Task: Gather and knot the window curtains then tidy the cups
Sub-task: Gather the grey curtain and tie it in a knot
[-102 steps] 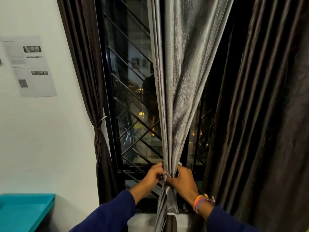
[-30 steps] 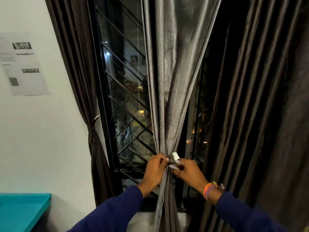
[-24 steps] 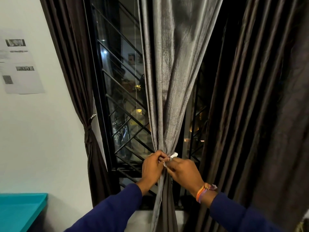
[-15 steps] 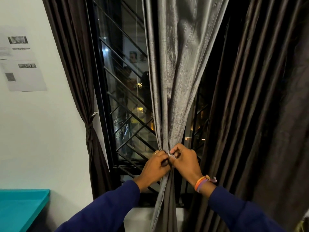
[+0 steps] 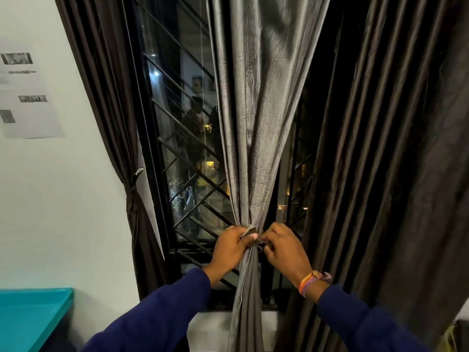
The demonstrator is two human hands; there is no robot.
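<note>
A grey silky curtain (image 5: 256,118) hangs in front of the barred window and is pinched into a narrow bundle at waist height. My left hand (image 5: 232,246) grips the bundle from the left, thumb over a fold of fabric. My right hand (image 5: 283,246) grips the tie band at the same spot from the right, fingers curled. Below my hands the curtain falls straight down. A dark brown curtain (image 5: 114,118) at the left is tied back with a band. No cups are in view.
A wide dark brown curtain (image 5: 396,174) hangs loose on the right. The black window grille (image 5: 187,158) stands behind the curtains. A teal table edge (image 5: 33,316) sits at the lower left, below a white wall with a printed sheet (image 5: 25,95).
Both hands stayed at the gathered spot, working the tie; the small white tab seen earlier is now hidden between my fingers. The head view shifted slightly.
</note>
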